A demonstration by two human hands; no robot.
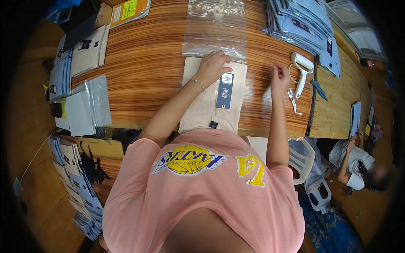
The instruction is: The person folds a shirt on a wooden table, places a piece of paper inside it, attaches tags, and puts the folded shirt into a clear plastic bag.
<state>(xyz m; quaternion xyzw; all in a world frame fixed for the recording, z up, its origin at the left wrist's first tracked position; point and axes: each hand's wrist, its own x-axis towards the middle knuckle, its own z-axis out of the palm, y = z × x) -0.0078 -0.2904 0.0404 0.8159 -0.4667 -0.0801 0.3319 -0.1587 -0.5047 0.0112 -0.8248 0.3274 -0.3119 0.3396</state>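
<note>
The left hand (pixel 213 65) lies flat, fingers loosely spread, pressing the top edge of a folded beige garment (pixel 202 107) on the wooden table (pixel 147 63), just below a clear plastic bag (pixel 216 29). A dark blue hang tag (pixel 225 90) rests on the garment beside that hand. Further right, the right hand (pixel 280 76) hovers loosely curled and holds nothing, near a white lint roller (pixel 301 69).

Garment packing workshop: stacked folded clothes (pixel 301 21), clear plastic bags (pixel 215 27), wooden worktable (pixel 147 63).

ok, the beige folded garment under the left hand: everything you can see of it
The beige folded garment looks like soft knit fabric, folded into a neat upright rectangle and lying flat on the striped wooden table, near its front edge. A dark blue hang tag with a white label lies on it, plus a small dark tag on a string lower down. The left hand presses its top edge, beside the clear plastic bag.
</note>
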